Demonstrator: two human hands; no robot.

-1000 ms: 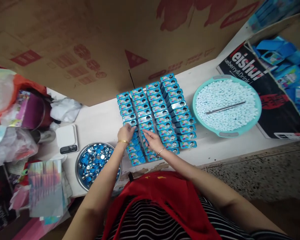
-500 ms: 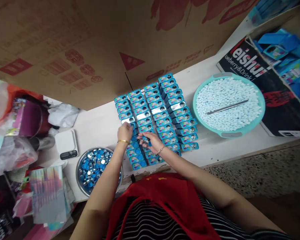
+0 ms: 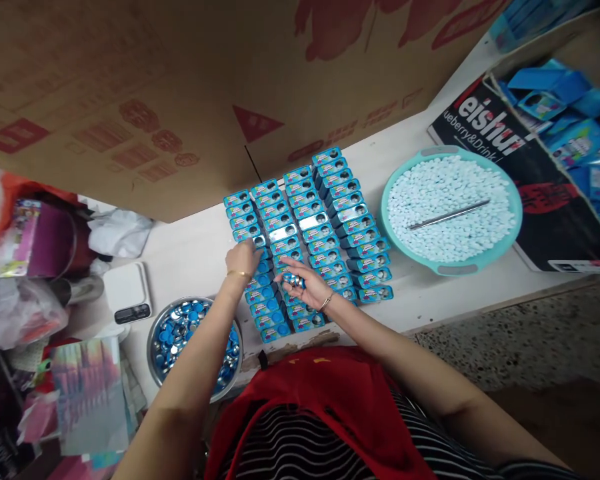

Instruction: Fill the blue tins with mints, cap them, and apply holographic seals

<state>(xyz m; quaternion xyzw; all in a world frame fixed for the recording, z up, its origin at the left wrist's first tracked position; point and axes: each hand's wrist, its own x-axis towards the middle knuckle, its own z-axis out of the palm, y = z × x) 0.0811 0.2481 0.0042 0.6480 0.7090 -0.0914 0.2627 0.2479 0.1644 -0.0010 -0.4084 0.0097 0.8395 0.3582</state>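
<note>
blue tins, neat rows, white tabletop

I see a white worktable with a worn front edge. Above it leans a big brown cardboard sheet with red print. Speckled terrazzo floor lies right.

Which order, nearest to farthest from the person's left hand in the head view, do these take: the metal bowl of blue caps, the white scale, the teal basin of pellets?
Measured from the left hand at the tins:
1. Metal bowl of blue caps, just below it, toward the person.
2. White scale, farther out to the left.
3. Teal basin of pellets, far across on the right.
</note>
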